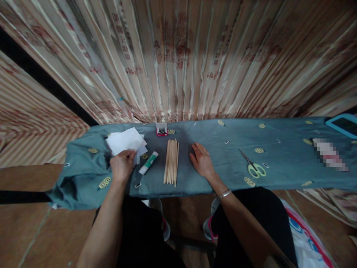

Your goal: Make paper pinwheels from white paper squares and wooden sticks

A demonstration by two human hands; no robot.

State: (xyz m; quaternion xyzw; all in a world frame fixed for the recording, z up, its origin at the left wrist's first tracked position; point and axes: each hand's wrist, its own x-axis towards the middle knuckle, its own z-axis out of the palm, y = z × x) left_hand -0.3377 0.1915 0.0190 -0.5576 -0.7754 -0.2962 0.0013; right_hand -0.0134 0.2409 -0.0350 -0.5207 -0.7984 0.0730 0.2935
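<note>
My left hand [122, 166] is closed in a pinch at the lower edge of a small pile of white paper sheets [125, 141]. A green and white glue stick [148, 163] lies slanted just to the right of that hand. Several thin wooden sticks [171, 162] are lined up side by side in the middle of the cloth. To their right my right hand [202, 160] rests palm down on the cloth, fingers stretched out and holding nothing. Behind the sticks is a small open red box [161, 130] with dark little pieces inside.
Scissors with light green handles [256, 169] lie to the right. A blurred-out flat item [330, 155] and a blue-framed device [344, 124] are at the far right. Grey-green patterned cloth [212, 130] covers the narrow surface. A patterned curtain [178, 67] hangs right behind it.
</note>
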